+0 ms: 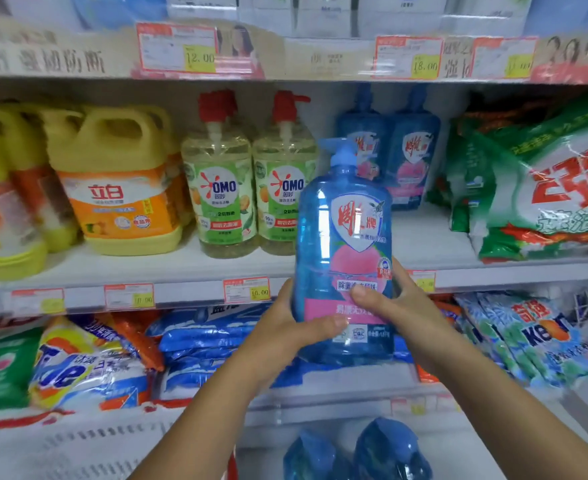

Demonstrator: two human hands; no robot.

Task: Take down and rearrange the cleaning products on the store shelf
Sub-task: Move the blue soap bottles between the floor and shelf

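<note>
We clasp the blue pump bottle (344, 244) upright, left hand (285, 329) curled round its lower left side, right hand (394, 299) round the right, thumbs on the label. It sits off the middle shelf (427, 242), before its front edge; two matching bottles (412, 157) stand toward the shelf's back.

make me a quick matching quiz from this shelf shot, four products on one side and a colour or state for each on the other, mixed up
1 nearest blue bottle
2 OMO bottle
3 yellow jug
4 green and white bag

a red pump top
b orange label
c lies at the right end of the shelf
d gripped by left hand and right hand

Pairs: 1-d, 2-a, 3-b, 4-c
</note>
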